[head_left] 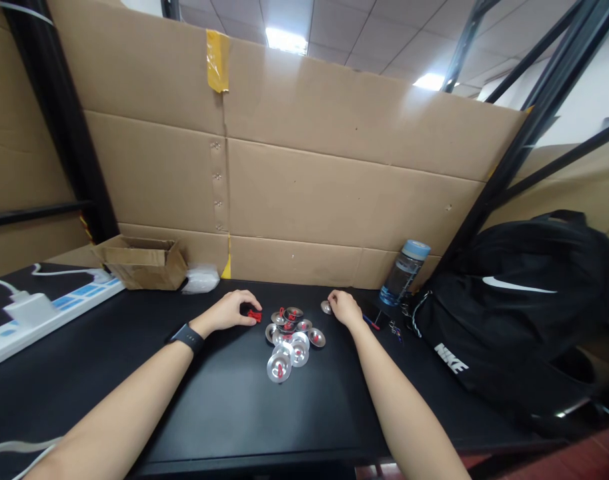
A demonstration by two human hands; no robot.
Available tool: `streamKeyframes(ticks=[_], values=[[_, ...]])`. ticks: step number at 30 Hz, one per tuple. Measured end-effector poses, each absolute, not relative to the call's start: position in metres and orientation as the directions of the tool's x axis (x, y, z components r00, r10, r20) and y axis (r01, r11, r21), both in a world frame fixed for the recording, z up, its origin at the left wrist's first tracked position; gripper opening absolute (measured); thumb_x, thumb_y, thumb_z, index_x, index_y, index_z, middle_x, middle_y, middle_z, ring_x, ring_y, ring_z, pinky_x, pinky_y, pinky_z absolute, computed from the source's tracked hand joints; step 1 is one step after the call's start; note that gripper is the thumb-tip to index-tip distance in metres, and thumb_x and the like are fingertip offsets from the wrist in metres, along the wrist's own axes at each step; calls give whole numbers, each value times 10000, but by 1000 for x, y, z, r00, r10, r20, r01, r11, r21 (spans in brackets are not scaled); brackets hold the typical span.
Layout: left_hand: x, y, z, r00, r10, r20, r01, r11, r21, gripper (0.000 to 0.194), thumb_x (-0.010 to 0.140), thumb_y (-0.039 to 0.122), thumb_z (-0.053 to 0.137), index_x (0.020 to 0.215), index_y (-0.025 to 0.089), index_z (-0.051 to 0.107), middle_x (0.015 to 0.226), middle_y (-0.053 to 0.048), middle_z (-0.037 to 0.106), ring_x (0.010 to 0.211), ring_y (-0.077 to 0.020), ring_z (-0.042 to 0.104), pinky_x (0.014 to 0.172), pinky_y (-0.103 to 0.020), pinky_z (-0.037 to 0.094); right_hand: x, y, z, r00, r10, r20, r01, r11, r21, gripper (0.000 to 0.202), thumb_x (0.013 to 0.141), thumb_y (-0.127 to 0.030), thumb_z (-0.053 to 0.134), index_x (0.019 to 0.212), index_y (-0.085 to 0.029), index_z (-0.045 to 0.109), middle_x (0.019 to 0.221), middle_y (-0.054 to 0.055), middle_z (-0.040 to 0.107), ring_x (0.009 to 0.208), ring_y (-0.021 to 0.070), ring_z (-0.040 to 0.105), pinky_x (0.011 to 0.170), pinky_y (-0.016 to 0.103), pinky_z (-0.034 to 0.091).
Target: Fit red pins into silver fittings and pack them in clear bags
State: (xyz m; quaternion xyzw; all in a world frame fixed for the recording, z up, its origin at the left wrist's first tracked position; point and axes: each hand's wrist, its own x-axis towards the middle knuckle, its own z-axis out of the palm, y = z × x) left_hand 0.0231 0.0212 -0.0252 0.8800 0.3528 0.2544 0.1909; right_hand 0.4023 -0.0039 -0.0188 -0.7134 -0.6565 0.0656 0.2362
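Small silvery finger cymbals (pixel 279 367) with red cord loops lie in an overlapping cluster on the black table. To the left of them, my left hand (pixel 233 309) is low over the tabletop, thumb and fingers curved and apart. A small bundle of red cord (pixel 255 316) lies at its fingertips; whether they touch it is unclear. On the cluster's right, my right hand (pixel 345 308) has its fingers closed at the edge of a single finger cymbal (pixel 326 307). The hand partly covers that cymbal.
A blue-lidded bottle (pixel 403 275) and a black backpack (pixel 514 313) stand at right, with a red-and-blue pen (pixel 371 323) nearby. An open cardboard box (pixel 151 267), a clear plastic bag (pixel 201 279) and a power strip (pixel 79 300) are at left. Cardboard panels (pixel 324 200) wall the back.
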Motion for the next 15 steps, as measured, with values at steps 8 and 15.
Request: streamKeyframes(ticks=[8, 15], values=[[24, 20, -24, 621, 721, 307, 553, -681, 481, 332, 739, 427, 793, 1031, 271, 767, 1089, -41, 705, 993, -227, 655, 935, -327, 476, 403, -5, -17, 123, 962, 245, 914, -14, -406, 210, 925, -202, 516, 897, -233, 721, 1023, 102, 707, 915, 236, 654, 717, 305, 432], [26, 17, -22, 632, 703, 325, 538, -700, 469, 356, 768, 467, 781, 1064, 272, 750, 1098, -42, 700, 1006, -227, 646, 937, -331, 476, 389, -10, -8, -233, 910, 343, 826, 371, -425, 147, 860, -185, 680, 991, -220, 739, 1013, 46, 697, 918, 167, 641, 845, 273, 469]])
